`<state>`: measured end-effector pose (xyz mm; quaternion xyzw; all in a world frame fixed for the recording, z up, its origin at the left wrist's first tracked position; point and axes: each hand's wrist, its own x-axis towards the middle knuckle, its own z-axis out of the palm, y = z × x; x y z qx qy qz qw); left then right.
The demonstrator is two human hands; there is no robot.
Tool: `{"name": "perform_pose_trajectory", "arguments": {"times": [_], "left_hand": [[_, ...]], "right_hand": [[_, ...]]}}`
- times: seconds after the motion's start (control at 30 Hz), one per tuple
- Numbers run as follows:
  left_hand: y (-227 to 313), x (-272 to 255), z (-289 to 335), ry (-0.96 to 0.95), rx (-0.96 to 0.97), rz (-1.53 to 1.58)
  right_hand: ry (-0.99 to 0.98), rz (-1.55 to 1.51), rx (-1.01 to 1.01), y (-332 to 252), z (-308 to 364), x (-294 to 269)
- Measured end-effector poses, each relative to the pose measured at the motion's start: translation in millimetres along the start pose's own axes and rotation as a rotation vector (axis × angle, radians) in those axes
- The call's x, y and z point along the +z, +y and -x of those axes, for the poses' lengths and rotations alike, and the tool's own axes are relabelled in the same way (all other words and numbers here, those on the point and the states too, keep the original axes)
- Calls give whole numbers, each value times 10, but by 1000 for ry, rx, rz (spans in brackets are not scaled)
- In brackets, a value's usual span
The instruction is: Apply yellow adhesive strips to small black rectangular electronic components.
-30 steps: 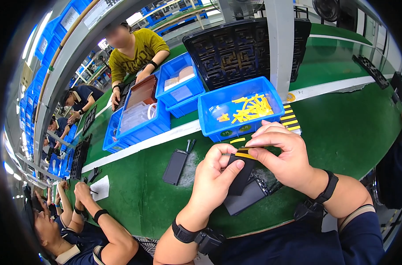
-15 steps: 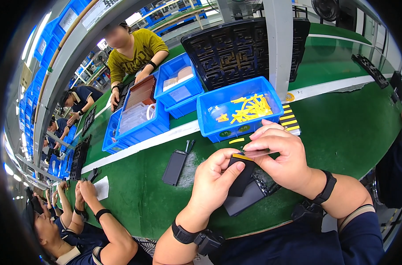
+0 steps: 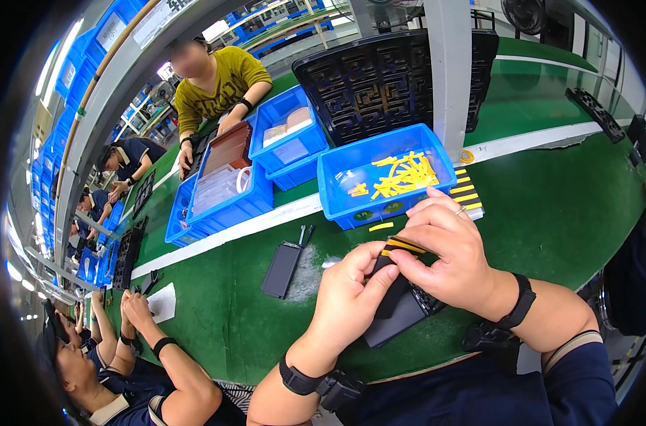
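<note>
My left hand (image 3: 348,284) is closed around a flat black battery-like block (image 3: 388,304), its thumb lying along the near face. Yellow tape shows at the block's upper end. There my right hand (image 3: 454,245) pinches, its fingertips against that end, beside a yellow-and-black striped edge (image 3: 406,244). Whether that striped piece is a separate part held by the right fingers is hard to see. Beneath my hands a second black block (image 3: 397,324) rests on the green table, partly covered. To the left lies another dark block (image 3: 282,270) with short leads at its top.
Just beyond my hands stands a blue bin (image 3: 344,219) with yellow strips (image 3: 408,174). Right of it lies a yellow-and-black striped sheet (image 3: 465,190); one loose yellow strip (image 3: 381,226) sits in front. More blue bins (image 3: 248,202), a grey post (image 3: 447,78) and co-workers are farther left and back.
My right hand has turned and closed in on the block's upper end, and a thin shiny piece seen at its fingers now shows as a yellow-and-black striped edge. My left hand keeps its hold.
</note>
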<state>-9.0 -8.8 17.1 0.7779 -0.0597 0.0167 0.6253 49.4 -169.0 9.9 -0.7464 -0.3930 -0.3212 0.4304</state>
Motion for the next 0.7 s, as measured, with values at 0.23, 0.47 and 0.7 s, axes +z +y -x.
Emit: {"name": "perform_pose_trajectory", "arguments": {"times": [0.23, 0.47, 0.7], "left_hand": [[-35, -84, 26, 75, 47, -50], [-57, -40, -42, 98, 10, 203], [-91, -44, -40, 38, -76, 197]], "right_hand": [[-57, -11, -29, 10, -53, -27], [-86, 207, -165, -100, -77, -124], [56, 90, -84, 104, -105, -160]]}}
